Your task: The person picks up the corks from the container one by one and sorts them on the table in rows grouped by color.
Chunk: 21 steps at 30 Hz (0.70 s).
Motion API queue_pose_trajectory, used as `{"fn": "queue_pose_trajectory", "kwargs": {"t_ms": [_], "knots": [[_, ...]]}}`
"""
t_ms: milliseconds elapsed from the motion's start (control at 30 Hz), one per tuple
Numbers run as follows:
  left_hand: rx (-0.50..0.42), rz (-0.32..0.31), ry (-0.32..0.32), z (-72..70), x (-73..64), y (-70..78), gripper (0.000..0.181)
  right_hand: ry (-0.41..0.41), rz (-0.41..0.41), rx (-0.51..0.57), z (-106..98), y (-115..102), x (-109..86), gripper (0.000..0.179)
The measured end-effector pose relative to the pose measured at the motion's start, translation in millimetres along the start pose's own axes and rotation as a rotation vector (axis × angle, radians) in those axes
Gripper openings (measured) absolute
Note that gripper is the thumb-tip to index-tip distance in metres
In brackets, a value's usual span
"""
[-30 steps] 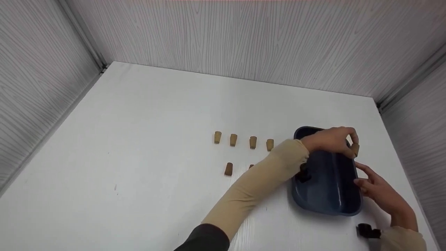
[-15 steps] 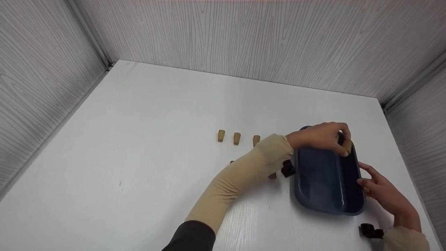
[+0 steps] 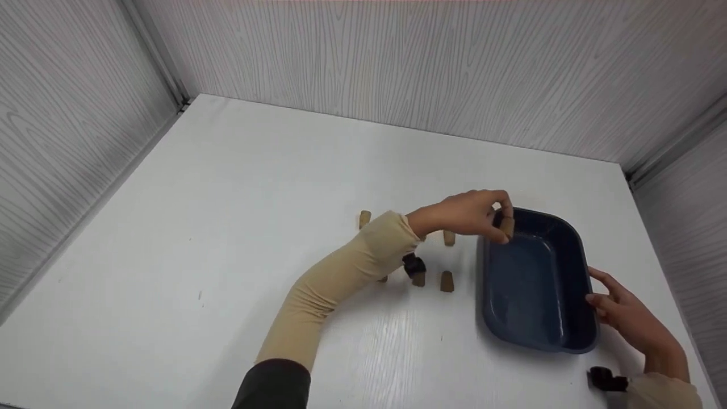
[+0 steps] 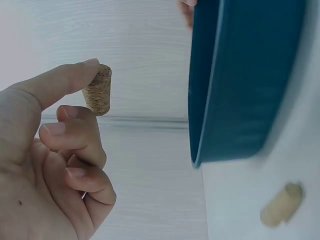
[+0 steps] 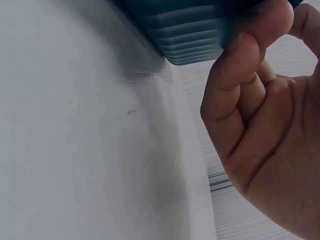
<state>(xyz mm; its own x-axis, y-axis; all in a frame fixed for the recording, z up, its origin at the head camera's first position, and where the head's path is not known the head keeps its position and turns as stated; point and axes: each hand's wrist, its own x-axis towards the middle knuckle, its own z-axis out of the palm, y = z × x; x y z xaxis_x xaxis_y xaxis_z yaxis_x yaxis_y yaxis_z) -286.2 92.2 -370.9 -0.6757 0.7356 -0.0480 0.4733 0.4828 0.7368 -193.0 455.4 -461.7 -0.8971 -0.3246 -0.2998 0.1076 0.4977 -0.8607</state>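
Note:
My left hand (image 3: 467, 213) pinches a tapered cork (image 3: 507, 228) between thumb and fingertip at the left rim of a dark blue plastic tub (image 3: 522, 289). In the left wrist view this cork (image 4: 100, 92) appears apart from the tub wall (image 4: 245, 95), with the other fingers curled below it. On the right, my right hand (image 3: 627, 315) grips the tub's side, thumb at the rim and fingers along the outside. Left of the tub, several corks stand in two rows, including a lighter cork (image 3: 449, 237) and a darker cork (image 3: 447, 282). My left forearm partly hides both rows.
The white table (image 3: 272, 165) meets a wood-grain back panel (image 3: 397, 62) and side panels. Black wrist-camera mounts sit at both wrists, the left mount (image 3: 414, 265) over the cork rows and the right mount (image 3: 605, 379) near the tub's lower right corner.
My left hand has carried the cork leftward from the tub's right rim across to its left rim. My right hand keeps its grip, and the tub has barely moved.

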Motion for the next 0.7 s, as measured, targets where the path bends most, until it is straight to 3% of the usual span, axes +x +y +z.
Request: {"fn": "queue_pose_trajectory", "kwargs": {"t_ms": [333,700], "knots": [[0.101,-0.096,0.031,-16.1,-62.6,-20.9,0.041,-0.012,0.006,0.012,5.9,-2.8,5.3,0.050],[0.136,-0.209,0.052,-26.1,-113.3,-48.8,0.041,0.014,0.016,-0.001,-0.1,1.5,3.3,0.043]]}}
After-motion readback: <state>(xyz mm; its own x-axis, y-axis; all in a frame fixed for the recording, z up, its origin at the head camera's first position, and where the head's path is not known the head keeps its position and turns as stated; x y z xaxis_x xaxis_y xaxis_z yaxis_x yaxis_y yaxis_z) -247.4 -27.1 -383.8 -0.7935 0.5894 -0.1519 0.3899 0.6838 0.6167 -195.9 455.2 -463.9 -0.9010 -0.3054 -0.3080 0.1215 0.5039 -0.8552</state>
